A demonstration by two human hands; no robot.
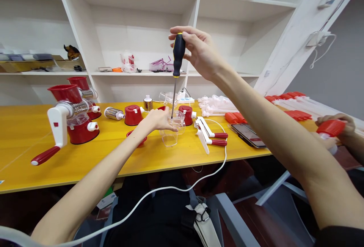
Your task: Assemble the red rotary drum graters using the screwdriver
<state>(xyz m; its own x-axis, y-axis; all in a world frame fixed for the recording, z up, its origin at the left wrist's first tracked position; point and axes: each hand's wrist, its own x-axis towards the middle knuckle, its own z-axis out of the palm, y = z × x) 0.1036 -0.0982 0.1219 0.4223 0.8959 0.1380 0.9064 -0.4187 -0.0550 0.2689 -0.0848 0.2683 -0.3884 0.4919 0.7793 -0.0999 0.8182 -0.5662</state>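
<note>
My right hand (199,51) is closed around the top of a black and yellow screwdriver (178,55), held upright. Its shaft runs straight down into a clear plastic housing (173,130) on the yellow table (34,140). My left hand (157,120) grips the left side of that clear housing and steadies it. A red part (141,139) lies under my left wrist. Red cup-shaped bases (133,115) stand close behind the housing.
Two assembled red and white crank grinders (71,120) stand at the left. White handles with red grips (212,135), a phone (248,135) and a white cable (216,171) lie right of the housing. Another person's hands (337,125) hold a red ribbed part at far right.
</note>
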